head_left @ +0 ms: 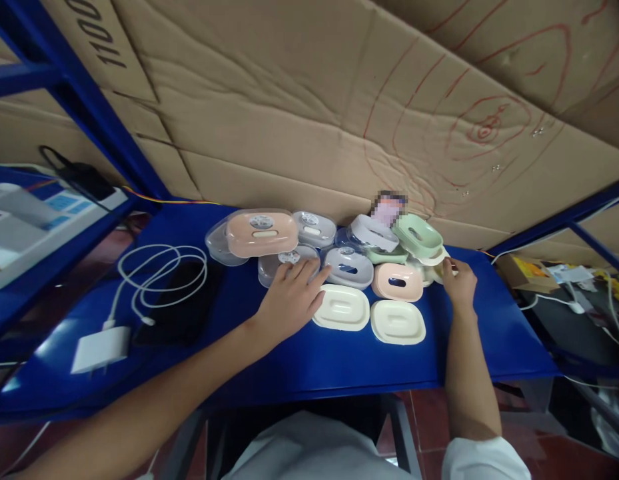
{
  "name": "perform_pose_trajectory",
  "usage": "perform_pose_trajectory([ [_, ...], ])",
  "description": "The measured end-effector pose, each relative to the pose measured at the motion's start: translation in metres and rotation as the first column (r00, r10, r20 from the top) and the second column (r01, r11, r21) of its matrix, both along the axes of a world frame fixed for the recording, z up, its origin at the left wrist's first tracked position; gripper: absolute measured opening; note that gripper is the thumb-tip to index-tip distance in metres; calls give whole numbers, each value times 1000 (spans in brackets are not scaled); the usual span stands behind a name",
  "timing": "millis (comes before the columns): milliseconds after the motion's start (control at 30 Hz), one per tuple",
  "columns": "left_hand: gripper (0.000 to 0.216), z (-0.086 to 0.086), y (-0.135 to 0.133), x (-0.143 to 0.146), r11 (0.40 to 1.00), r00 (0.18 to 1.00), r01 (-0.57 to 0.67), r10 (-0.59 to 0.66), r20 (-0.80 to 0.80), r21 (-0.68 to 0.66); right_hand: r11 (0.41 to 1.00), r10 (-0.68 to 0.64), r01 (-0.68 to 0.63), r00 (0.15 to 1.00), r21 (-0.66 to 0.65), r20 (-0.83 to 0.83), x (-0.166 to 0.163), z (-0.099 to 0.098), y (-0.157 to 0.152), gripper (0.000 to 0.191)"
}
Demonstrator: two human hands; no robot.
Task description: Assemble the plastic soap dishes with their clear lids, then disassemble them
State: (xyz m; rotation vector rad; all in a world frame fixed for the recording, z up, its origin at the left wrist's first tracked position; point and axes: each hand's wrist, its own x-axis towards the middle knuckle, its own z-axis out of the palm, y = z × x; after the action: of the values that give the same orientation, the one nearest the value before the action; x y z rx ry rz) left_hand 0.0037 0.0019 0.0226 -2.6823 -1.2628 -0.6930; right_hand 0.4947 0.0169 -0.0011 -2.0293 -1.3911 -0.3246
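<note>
Several plastic soap boxes lie in a pile on a blue table (299,360). My left hand (289,300) rests flat with fingers stretched over a clear-lidded box (284,261), just left of a grey box (348,267). A pink box (262,232) sits behind it. My right hand (459,283) is at the right end of the pile, its fingers curled against a cream box (439,263) below a green box (418,235). Two cream trays (342,307) (398,322) and a pink tray (397,281) lie in front.
A black phone (182,300) with a coiled white cable (159,273) and white charger (100,347) lies on the table's left. Cardboard sheets (309,100) form the back wall. Blue shelf frames stand left (79,100) and right (564,220), with clutter on both sides.
</note>
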Motion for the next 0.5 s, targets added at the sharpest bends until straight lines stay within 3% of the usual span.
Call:
perform_pose_trajectory([
  [233, 49, -4, -3, 1, 994, 993, -107, 108, -41, 28, 997, -54, 54, 999, 63, -2, -3, 1, -1, 64],
  [400, 47, -3, -4, 3, 996, 997, -78, 78, -3, 34, 950, -138, 112, 988, 290, 68, -32, 21, -10, 59],
  [467, 45, 5, -4, 3, 998, 999, -35, 33, 38, 50, 918, -65, -5, 985, 397, 161, -64, 32, -15, 48],
  [500, 43, 11, -3, 1, 997, 999, -15, 11, 53, 71, 899, 44, -142, 971, 415, 236, -84, 37, -18, 40],
])
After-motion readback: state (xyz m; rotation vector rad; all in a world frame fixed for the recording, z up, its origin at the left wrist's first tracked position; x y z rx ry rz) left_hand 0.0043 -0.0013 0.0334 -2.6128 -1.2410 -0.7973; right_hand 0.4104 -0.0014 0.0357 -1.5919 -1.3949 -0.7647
